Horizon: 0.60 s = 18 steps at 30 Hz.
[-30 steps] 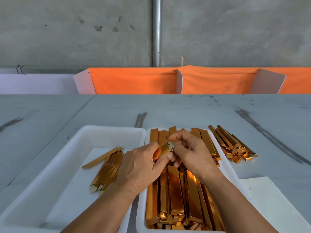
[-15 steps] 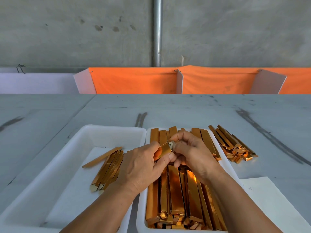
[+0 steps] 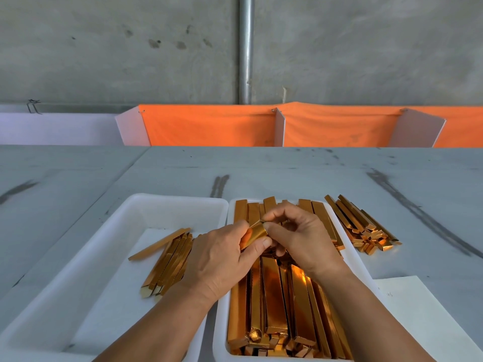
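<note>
Two hands meet on one gold box [image 3: 255, 235], and the coming move turns on that joint. My left hand [image 3: 219, 259] wraps the box's body, thumb laid along its top face. The long axis runs from under that palm up and away toward the right hand [image 3: 305, 239], so the box's end sits right at the right fingertips, touching them. The right hand pinches the end flap between thumb and forefinger, its other fingers loosely curled. Both hands hover just above the full tray [image 3: 220, 333]. The other tray [image 3: 177, 198], holding a few boxes, lies just left of the left hand, so I judge that hand nearer for setting down. Compared with half a second ago, the pale flap edge between the right fingertips is out of view, more gold face shows, and the hands have barely shifted.
</note>
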Tool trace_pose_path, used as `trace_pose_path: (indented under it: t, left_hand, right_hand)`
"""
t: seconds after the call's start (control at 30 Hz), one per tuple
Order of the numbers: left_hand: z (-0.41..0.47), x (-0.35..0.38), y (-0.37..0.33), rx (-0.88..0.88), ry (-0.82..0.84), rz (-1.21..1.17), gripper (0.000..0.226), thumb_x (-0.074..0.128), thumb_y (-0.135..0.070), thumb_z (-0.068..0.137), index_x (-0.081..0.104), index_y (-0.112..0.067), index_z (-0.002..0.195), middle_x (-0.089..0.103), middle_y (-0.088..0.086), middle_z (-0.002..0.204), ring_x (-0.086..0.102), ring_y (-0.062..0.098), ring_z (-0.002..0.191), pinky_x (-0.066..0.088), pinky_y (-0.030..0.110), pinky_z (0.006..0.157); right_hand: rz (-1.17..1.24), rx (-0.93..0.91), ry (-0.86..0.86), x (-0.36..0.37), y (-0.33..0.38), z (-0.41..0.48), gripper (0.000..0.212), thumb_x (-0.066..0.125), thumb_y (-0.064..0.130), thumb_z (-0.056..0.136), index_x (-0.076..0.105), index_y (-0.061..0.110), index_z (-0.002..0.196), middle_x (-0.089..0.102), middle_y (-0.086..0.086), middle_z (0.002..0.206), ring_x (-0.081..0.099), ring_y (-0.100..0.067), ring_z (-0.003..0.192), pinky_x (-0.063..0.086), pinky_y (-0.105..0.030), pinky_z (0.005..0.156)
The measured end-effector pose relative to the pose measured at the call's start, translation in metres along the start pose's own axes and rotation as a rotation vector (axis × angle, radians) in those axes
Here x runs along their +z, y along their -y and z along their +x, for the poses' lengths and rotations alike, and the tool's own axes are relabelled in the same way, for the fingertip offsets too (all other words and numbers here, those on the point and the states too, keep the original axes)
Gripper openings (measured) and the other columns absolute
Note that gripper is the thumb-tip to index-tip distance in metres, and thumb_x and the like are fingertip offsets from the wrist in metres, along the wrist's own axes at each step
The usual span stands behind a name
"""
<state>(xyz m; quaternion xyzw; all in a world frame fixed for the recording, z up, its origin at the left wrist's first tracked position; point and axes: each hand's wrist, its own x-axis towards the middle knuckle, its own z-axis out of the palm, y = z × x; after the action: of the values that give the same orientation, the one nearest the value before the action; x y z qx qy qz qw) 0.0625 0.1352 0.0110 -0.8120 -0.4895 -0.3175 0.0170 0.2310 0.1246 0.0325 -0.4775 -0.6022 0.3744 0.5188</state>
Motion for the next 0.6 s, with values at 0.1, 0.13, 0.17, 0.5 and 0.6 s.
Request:
trace_pose_path:
  t: [0.1, 0.13, 0.17, 0.5, 0.6]
  left_hand:
    - [-0.0006, -0.0001, -0.0003, -0.002, 0.01, 0.011, 0.047, 0.02, -0.076, 0.083, 0.036, -0.032, 0.081, 0.034, -0.014, 0.057, 0.038, 0.002, 0.049, 0.025, 0.016, 0.05]
    - [-0.0005, 0.0001, -0.0003, -0.002, 0.006, 0.013, 0.047, 0.021, -0.076, 0.083, 0.036, -0.032, 0.081, 0.034, -0.014, 0.057, 0.038, 0.002, 0.049, 0.024, 0.015, 0.05]
    - [-0.0002, 0.0003, -0.0002, -0.004, 0.001, 0.019, 0.047, 0.021, -0.076, 0.083, 0.038, -0.032, 0.082, 0.034, -0.015, 0.057, 0.039, 0.002, 0.049, 0.023, 0.015, 0.05]
    - [0.0018, 0.0006, -0.0015, 0.002, 0.005, -0.015, 0.058, 0.021, -0.076, 0.086, 0.047, -0.036, 0.12, 0.05, -0.016, 0.075, 0.053, 0.005, 0.066, 0.045, 0.02, 0.059]
    - [0.0013, 0.0002, -0.0014, 0.003, -0.001, 0.0, 0.06, 0.02, -0.076, 0.085, 0.046, -0.036, 0.121, 0.051, -0.015, 0.077, 0.053, 0.005, 0.067, 0.043, 0.018, 0.058]
  right_hand:
    - [-0.18, -0.122, -0.076, 0.0019, -0.0026, -0.0007, 0.031, 0.072, 0.008, 0.088, 0.068, 0.039, 0.089, 0.063, 0.007, 0.09, 0.055, -0.006, 0.059, 0.049, -0.018, 0.053]
    - [-0.225, -0.159, -0.089, 0.0019, -0.0036, -0.0005, 0.035, 0.072, 0.009, 0.088, 0.066, 0.043, 0.091, 0.062, 0.009, 0.092, 0.054, -0.005, 0.059, 0.048, -0.017, 0.056]
    - [-0.262, -0.194, -0.096, 0.0017, -0.0042, -0.0004, 0.036, 0.073, 0.01, 0.087, 0.065, 0.045, 0.092, 0.06, 0.01, 0.092, 0.053, -0.005, 0.059, 0.047, -0.017, 0.058]
    - [-0.509, -0.4, -0.182, 0.0019, -0.008, -0.0022, 0.02, 0.076, 0.016, 0.086, 0.073, 0.03, 0.1, 0.052, 0.01, 0.102, 0.056, -0.003, 0.074, 0.045, -0.006, 0.065]
    - [-0.578, -0.43, -0.201, 0.0021, -0.0086, -0.0022, 0.013, 0.077, 0.016, 0.085, 0.075, 0.025, 0.094, 0.051, 0.008, 0.106, 0.054, 0.004, 0.075, 0.043, -0.003, 0.064]
